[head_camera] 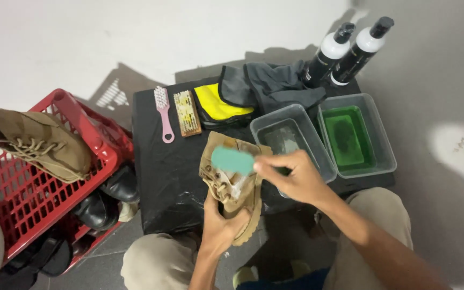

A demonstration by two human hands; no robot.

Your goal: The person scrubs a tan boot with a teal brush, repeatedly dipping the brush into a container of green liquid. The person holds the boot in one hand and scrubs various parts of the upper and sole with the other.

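Note:
My left hand (222,223) grips a tan suede boot (231,180) from below, holding it over the near edge of a small black table (162,172). My right hand (291,174) holds a teal brush (233,160), blurred by motion, against the boot's upper. White foam shows by the laces. My knees in beige trousers frame the bottom of the view.
On the table lie a pink brush (163,113), a wooden brush (187,113), a yellow cloth (217,102), a grey cloth (275,83), a clear tub (291,140) and a tub of green liquid (356,137). Two black bottles (345,51) stand behind. A red basket (38,182) at left carries another tan boot (38,140); black shoes (106,198) sit beside it.

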